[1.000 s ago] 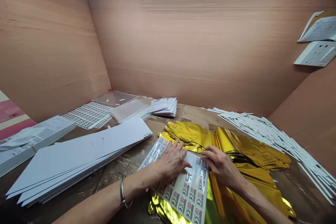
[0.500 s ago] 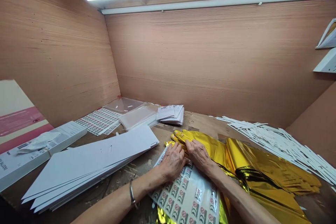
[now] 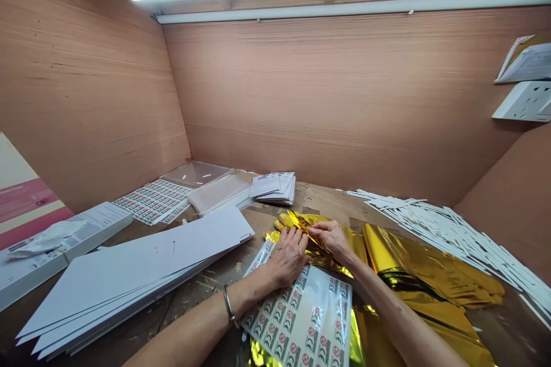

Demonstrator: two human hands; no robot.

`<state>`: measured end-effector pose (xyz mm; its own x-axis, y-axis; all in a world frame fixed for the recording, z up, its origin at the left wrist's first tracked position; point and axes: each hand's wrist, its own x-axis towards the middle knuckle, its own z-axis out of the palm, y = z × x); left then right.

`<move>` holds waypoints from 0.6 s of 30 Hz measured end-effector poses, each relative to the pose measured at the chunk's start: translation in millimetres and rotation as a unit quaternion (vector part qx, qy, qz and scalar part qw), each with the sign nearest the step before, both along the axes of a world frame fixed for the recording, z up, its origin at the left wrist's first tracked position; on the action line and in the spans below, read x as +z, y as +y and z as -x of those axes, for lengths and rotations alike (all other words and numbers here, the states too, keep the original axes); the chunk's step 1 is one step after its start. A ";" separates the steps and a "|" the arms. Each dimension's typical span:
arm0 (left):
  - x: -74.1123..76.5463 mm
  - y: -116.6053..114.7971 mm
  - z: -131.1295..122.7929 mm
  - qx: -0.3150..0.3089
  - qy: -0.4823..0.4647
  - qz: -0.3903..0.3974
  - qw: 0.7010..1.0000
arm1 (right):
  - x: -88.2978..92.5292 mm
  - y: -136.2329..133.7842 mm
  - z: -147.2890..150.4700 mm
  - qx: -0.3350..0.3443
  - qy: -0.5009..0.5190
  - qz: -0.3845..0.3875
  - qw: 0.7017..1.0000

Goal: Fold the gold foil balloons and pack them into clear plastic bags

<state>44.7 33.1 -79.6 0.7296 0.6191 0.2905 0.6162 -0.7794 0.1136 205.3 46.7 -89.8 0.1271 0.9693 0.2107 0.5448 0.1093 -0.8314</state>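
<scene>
The right hand's [image 3: 332, 237] fingers pinch a raised fold of gold foil [image 3: 297, 219] beyond a sticker sheet [image 3: 321, 321]. The left hand [image 3: 287, 257] rests on the sheet, fingers loosely extended; their tips, partly hidden, probably touch the foil. More foil lies beneath the sheet on the table [image 3: 321, 196]. Hard pulling could tear the thin, crinkly foil; light pressure could let the flat, glossy sheet slip.

"CE" marks [image 3: 309, 344] and red prohibition signs [image 3: 312, 332] on sticker sheet [image 3: 303, 318], seemingly on far sheets [image 3: 155, 198] too
</scene>
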 end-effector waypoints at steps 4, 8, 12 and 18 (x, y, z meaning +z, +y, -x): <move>-3.2 -1.0 0.9 0.001 0.025 0.014 1.000 | 12.2 -5.7 -11.6 -0.059 0.083 -0.015 0.995; 2.3 -2.4 1.6 -0.007 0.021 -0.002 1.000 | 36.7 -22.9 -37.9 -0.123 0.132 -0.039 0.983; 17.0 -1.9 -7.8 0.029 -0.041 -0.076 0.996 | 49.0 -39.4 -48.5 -0.134 0.152 -0.040 0.978; 42.0 -1.8 -23.6 0.002 -0.054 -0.194 0.980 | 39.1 -41.6 -21.6 -0.077 0.151 -0.050 0.984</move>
